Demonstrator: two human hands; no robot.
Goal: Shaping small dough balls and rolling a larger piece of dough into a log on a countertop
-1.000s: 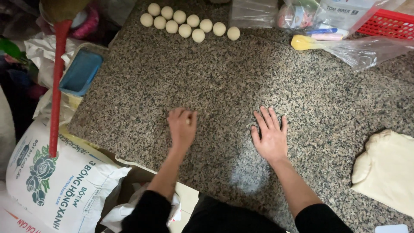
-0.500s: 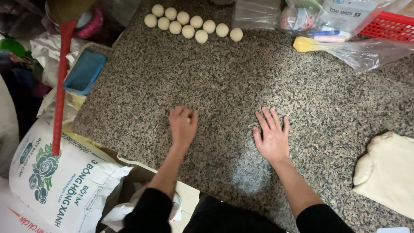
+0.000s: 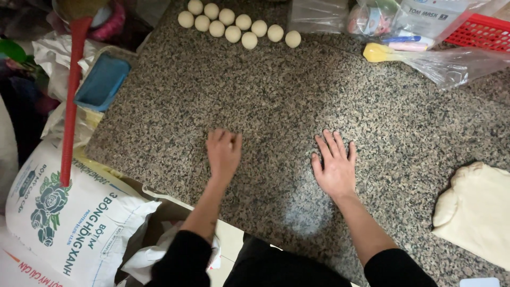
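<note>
Left hand (image 3: 223, 153) cupped, contents hidden, right hand (image 3: 334, 167) flat and released on the speckled granite worktop (image 3: 276, 90), rolling wants light, even circles.

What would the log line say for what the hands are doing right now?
left hand: cupped on granite counter | right hand: flat on counter | dough balls: far edge | dough slab: right

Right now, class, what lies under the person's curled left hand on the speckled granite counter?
The left hand rests cupped, fingers curled, on the speckled granite counter. Only stone shows around it; anything beneath the palm is covered.
</note>
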